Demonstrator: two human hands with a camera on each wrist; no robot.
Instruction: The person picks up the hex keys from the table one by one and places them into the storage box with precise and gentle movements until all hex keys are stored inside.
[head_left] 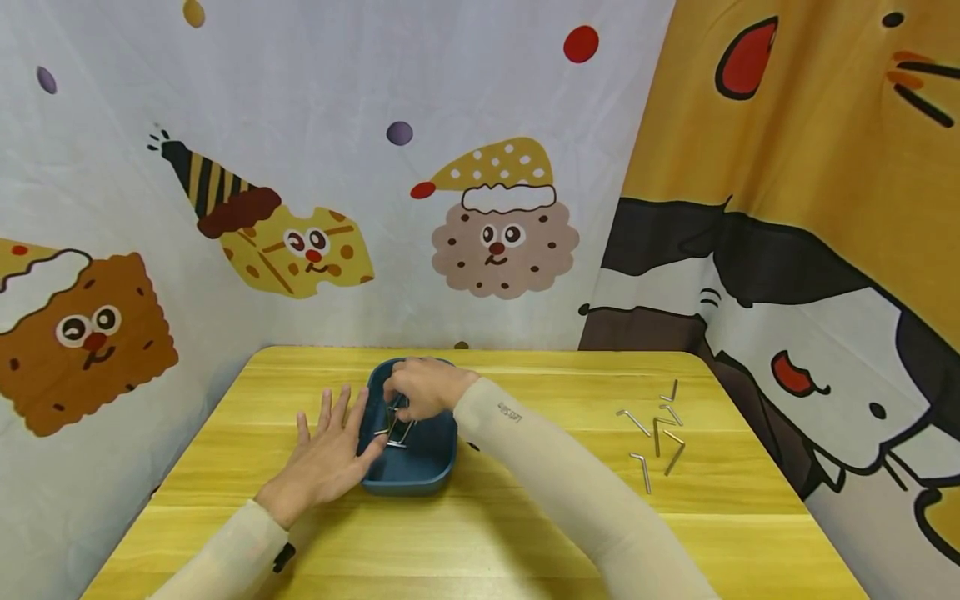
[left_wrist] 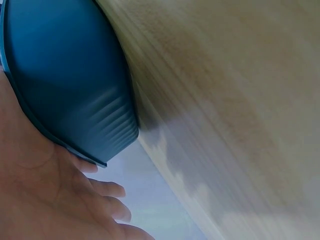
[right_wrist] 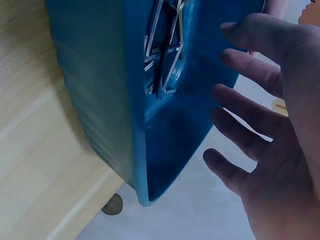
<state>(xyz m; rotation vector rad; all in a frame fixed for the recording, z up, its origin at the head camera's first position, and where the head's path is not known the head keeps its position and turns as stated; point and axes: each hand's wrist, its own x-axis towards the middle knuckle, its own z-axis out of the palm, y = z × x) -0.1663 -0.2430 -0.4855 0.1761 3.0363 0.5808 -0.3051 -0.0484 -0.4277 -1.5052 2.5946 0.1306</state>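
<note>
A dark blue plastic bin (head_left: 408, 483) stands on the table with several metal hex keys (right_wrist: 172, 55) lying in a loose heap inside. My left hand (head_left: 326, 454) is at the bin's left side, its fingers straight and spread. In the left wrist view, that palm (left_wrist: 35, 195) lies against the rim of the bin. Over the bin's opening hangs my right hand (head_left: 427, 387), fingers pointing down toward the hex keys. The right wrist view shows this hand's fingers (right_wrist: 245, 112) parted and loosely bent, with nothing between them.
More L-shaped hex keys (head_left: 646, 473) lie scattered on the right part of the wooden table (head_left: 540, 517). A printed cloth (head_left: 337, 83) with cartoon figures hangs behind the table and along its sides.
</note>
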